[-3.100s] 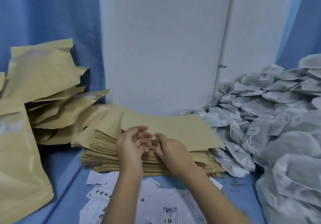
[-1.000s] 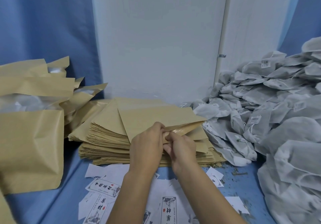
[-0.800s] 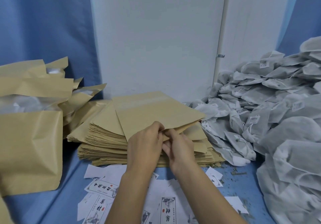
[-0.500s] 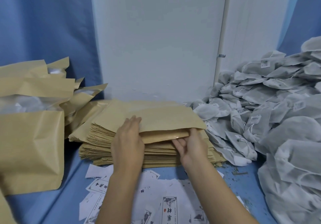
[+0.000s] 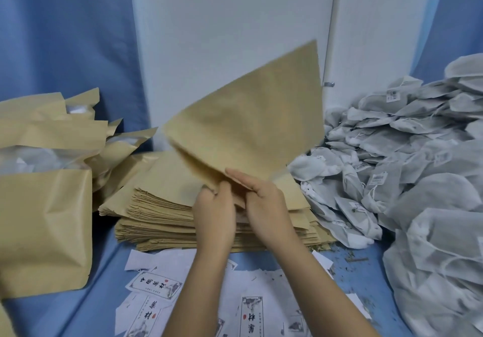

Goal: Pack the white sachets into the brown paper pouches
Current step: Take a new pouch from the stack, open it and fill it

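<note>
One flat brown paper pouch (image 5: 251,127) is lifted clear of the stack of empty pouches (image 5: 167,214) and stands tilted up toward the wall, blurred by motion. My left hand (image 5: 214,206) pinches its lower corner. My right hand (image 5: 261,200) holds the same lower edge beside it, fingers laid along the paper. A large heap of white sachets (image 5: 407,169) fills the right side, apart from both hands.
Filled brown pouches (image 5: 44,227) stand and lean at the left, some showing white contents. Printed white labels (image 5: 154,284) lie scattered on the blue cloth in front of the stack. A white wall panel (image 5: 230,36) rises directly behind.
Half a second ago the top pouch lay on the stack with my hands at its two ends. Both hands have come together at its near edge and swung it upright.
</note>
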`<state>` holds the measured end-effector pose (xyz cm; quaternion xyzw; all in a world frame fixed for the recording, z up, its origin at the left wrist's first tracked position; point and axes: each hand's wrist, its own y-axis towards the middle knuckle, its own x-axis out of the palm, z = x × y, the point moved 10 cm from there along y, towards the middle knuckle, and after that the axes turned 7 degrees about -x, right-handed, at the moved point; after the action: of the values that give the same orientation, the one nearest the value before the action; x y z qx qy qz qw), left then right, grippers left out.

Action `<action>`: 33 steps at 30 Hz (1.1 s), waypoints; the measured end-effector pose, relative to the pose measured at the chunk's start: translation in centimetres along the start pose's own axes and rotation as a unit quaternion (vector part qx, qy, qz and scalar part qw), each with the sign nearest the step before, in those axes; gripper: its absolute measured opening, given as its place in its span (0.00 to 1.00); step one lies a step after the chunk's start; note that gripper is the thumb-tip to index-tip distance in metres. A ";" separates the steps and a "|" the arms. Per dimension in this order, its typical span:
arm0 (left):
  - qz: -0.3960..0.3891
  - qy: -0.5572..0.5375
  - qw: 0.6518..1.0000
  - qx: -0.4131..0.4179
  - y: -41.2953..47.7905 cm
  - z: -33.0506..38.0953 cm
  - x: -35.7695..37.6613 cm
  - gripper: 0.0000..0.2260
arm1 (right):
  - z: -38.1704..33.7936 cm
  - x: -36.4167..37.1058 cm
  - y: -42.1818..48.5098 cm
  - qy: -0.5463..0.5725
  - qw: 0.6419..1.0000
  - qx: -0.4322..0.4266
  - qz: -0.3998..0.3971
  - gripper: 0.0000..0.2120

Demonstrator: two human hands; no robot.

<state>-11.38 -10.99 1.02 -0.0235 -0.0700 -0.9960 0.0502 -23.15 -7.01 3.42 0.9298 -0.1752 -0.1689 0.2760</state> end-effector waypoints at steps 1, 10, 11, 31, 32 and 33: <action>0.000 -0.062 0.997 -0.040 0.3 -0.7 -0.4 0.15 | -0.1 -0.1 0.0 -0.083 0.996 -0.011 -0.017 0.31; 0.044 -0.125 0.989 -0.066 1.6 -1.8 -3.0 0.13 | 0.4 -1.3 0.0 -0.253 0.966 -0.048 -0.018 0.32; 0.031 -0.108 0.992 -0.062 1.7 -1.9 -2.8 0.14 | 0.0 -2.0 -0.1 -0.231 0.970 -0.064 0.023 0.32; 0.059 -0.007 0.992 0.115 0.7 0.8 -4.0 0.09 | 2.8 -7.3 -1.2 0.012 0.969 0.052 0.241 0.21; 0.063 0.030 0.988 0.141 0.4 1.2 -3.7 0.10 | 2.7 -7.1 -1.2 0.004 0.971 0.046 0.236 0.20; 0.064 0.049 0.983 0.163 0.1 1.5 -3.4 0.11 | 2.6 -6.9 -1.1 -0.001 0.972 0.041 0.231 0.20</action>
<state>-7.95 -10.54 2.33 0.0297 -0.2274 -0.9659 0.1201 -29.99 -4.44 2.26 0.8746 -0.3925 -0.0941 0.2686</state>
